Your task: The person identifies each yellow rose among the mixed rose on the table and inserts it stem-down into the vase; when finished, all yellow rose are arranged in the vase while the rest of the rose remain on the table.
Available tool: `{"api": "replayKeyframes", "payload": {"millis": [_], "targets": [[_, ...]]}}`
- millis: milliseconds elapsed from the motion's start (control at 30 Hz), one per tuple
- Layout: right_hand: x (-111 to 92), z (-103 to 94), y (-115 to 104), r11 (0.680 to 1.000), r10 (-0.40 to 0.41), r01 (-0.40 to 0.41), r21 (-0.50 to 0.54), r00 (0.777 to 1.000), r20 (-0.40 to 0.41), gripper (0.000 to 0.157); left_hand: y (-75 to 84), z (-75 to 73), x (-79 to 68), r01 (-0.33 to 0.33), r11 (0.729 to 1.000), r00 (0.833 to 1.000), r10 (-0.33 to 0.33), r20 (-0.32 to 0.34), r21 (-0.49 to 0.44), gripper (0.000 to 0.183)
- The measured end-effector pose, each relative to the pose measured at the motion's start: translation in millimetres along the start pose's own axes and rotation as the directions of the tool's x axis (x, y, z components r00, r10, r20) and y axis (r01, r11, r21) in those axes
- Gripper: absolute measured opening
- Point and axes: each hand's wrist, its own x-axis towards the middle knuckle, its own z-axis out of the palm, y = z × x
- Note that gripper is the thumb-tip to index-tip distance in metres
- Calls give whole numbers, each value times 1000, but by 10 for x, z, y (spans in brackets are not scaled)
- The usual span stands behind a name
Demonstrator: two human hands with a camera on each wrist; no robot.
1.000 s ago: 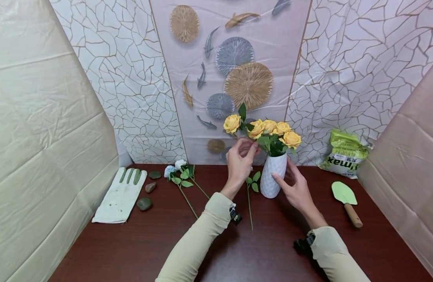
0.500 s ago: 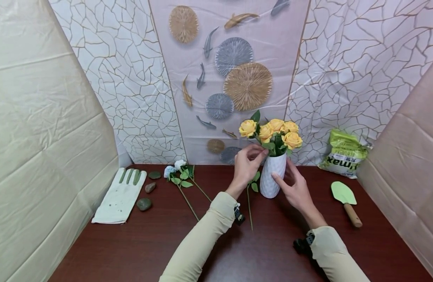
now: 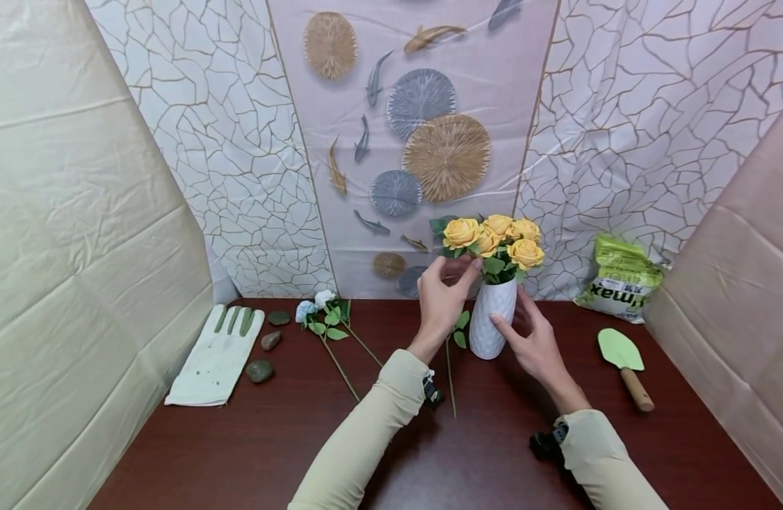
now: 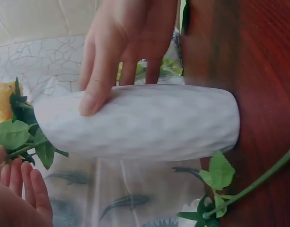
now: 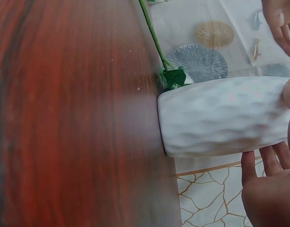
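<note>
A white textured vase (image 3: 491,322) stands upright on the dark red table, holding several yellow roses (image 3: 498,225) with green leaves. My right hand (image 3: 536,340) grips the vase from its right side, thumb across the front and fingers behind. At the left of the bunch, my left hand (image 3: 444,297) pinches the stem of the leftmost yellow rose (image 3: 461,233) close above the vase mouth. The left wrist view shows that stem (image 4: 17,151) slanting into the mouth beside the fingertips. Behind my left wrist lies a single flower stem (image 3: 451,375) with leaves, its bloom hidden.
Two pale blue and white flowers (image 3: 306,310) with long stems lie left of my left arm. Farther left are several stones (image 3: 260,370) and a white and green glove (image 3: 213,358). A green bag (image 3: 621,280) and a green trowel (image 3: 626,361) are at the right.
The leftmost rose has moved right and down into the bunch, its stem going lower into the vase. My left hand has shifted right with it. My right hand keeps its grip.
</note>
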Motion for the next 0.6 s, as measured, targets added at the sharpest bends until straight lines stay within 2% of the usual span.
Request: {"api": "replayKeyframes", "payload": {"millis": [267, 400, 500, 600], "targets": [[-10, 2, 44, 1000, -17, 17, 10, 1000, -5, 77, 14, 60, -27, 9, 1000, 999, -10, 44, 23, 18], [28, 37, 262, 1000, -29, 29, 4, 999, -16, 78, -18, 59, -39, 0, 999, 998, -3, 64, 43, 17], [49, 47, 316, 1000, -16, 16, 4, 1000, -16, 77, -53, 56, -20, 15, 998, 998, -18, 53, 62, 16], [29, 33, 159, 1000, -15, 15, 11, 1000, -7, 76, -82, 75, -1, 47, 997, 998, -49, 37, 63, 15]]}}
